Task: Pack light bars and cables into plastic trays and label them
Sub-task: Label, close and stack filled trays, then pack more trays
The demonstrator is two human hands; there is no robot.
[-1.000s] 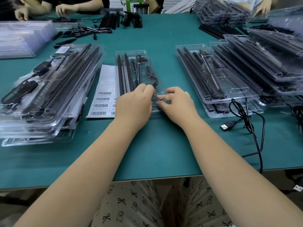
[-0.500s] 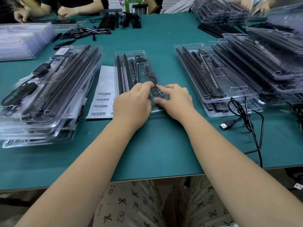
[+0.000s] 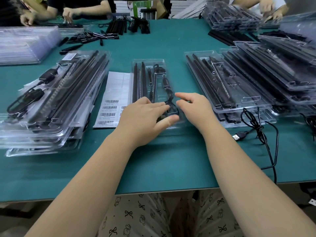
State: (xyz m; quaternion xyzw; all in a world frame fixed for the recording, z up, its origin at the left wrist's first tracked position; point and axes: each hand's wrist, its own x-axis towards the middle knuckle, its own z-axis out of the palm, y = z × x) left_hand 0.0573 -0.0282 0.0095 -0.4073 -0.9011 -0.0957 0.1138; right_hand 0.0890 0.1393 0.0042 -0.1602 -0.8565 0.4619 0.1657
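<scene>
Centre of the green table [image 3: 162, 156]: clear plastic tray [image 3: 148, 63] loaded with black light bars [image 3: 139, 81] and coiled cable [image 3: 169, 98]. Left hand [image 3: 145, 117] flat on its near end, fingers straight; right hand [image 3: 193, 106] hovering just beside, fingers relaxed, gripping nothing. Barcode label sheet [image 3: 114, 98] alongside, print too small to read.

Both forearms bare, extended forward from the lower frame, converging toward centre. Left hand [image 3: 145, 117] palm down, fingers straight and close together pointing forward-right, thumb stretched out to the right. Right hand [image 3: 193, 108] palm down beside it, fingers loosely bent and pointing left, fingertips apart from the left hand's. Neither hand pinching or gripping anything.
</scene>
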